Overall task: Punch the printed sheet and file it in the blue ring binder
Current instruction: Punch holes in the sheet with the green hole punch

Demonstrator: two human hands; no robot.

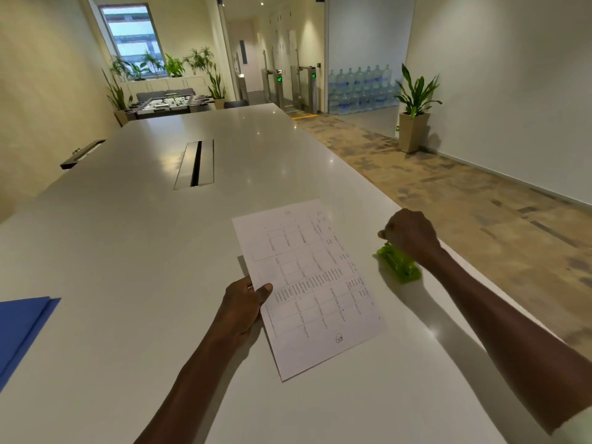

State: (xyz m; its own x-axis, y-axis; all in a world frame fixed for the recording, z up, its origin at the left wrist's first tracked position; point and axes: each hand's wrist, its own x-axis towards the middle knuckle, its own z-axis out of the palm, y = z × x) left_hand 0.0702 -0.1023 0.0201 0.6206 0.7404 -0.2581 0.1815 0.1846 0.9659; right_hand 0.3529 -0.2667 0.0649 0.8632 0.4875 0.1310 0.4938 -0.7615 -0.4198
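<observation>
You stand at the near end of a long white table [134, 251] in an office hall. A cable slot [195, 163] is set into the table's middle, far from your hands. Beyond the far end are a foosball table [169, 104] and potted plants [144, 67] under a window. To the right lies patterned carpet, with a tall plant [415, 100] by the wall and stacked water bottles [360, 88] behind glass.

The binder [22, 331] lies at the table's near left edge, only its corner showing, well apart from the sheet. Bare table stretches between them and on toward the slot. The table's right edge runs close beside the punch.

The sheet [315, 283] lies in front of you, slightly right of centre, turned at an angle. Your left hand [245, 307] pinches its left edge, thumb on top, fingers underneath. The green punch [398, 264] sits just right of the sheet, not touching it. Your right hand [411, 233] is curled in a fist over the punch's far end; whether the fingers actually grip it cannot be told.
</observation>
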